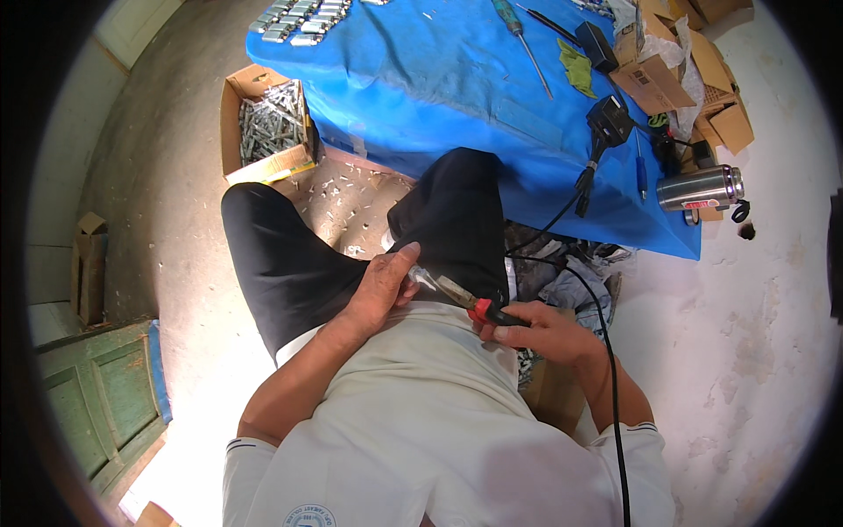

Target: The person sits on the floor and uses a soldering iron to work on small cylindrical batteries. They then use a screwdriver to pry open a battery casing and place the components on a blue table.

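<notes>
My left hand (385, 285) is closed over my lap, its thumb and fingers around a small shiny metal part (421, 277). From the other side my right hand (549, 335) grips a pair of pliers (481, 308) by its red and black handles. The jaws point left and reach up to the metal part beside my left fingers. Whether they are clamped on it is too small to tell. My left fingers hide much of the part.
Ahead stands a table with a blue cover (421, 79), bearing rows of metal parts (303, 19), a long screwdriver (524, 44), a black adapter (609, 121) and a steel thermos (698, 188). A black cable (606, 325) runs past my right arm. A cardboard box (230, 132) holds many metal pieces.
</notes>
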Tool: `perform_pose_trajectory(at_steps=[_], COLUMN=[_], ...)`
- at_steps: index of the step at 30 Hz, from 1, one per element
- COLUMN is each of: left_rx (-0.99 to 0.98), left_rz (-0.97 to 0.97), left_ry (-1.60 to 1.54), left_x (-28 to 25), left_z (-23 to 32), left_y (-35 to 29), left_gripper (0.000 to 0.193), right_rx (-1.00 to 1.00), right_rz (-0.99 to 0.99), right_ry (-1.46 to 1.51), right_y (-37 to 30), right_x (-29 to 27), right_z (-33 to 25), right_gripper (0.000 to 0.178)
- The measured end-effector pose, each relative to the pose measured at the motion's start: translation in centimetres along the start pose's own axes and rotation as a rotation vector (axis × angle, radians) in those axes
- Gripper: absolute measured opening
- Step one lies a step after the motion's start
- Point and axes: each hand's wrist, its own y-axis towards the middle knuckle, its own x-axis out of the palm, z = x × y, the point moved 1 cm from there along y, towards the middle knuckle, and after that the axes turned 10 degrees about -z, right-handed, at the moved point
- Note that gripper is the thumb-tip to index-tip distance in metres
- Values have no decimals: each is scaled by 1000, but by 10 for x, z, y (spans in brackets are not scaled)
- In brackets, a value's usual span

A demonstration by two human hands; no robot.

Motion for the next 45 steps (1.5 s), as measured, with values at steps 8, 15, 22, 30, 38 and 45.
perform_pose_trajectory(at_steps=[8,15,22,30,38,45], left_rx=[12,-6,7,16,19,25], left_rz=[-27,-1,11,18,11,-19], left_ry=[8,44,52,65,145,69], left_x=[2,4,5,3,2,2], left_z=[-1,-1,1,-3,-2,-4], left_y=[0,2,1,4,3,4], left_gripper=[45,48,48,51,54,52], right_rx=[-31,18,91,-5,45,3], right_rz=[-10,-14,-30,-4,72,22], right_ry=[0,20,31,46,9,218], right_y=[5,4,5,9,6,7], right_x=[0,1,0,2,4,5], right_z=[5,-1,-4,0,-12,-1], right_gripper=[32,36,32,34,29,32])
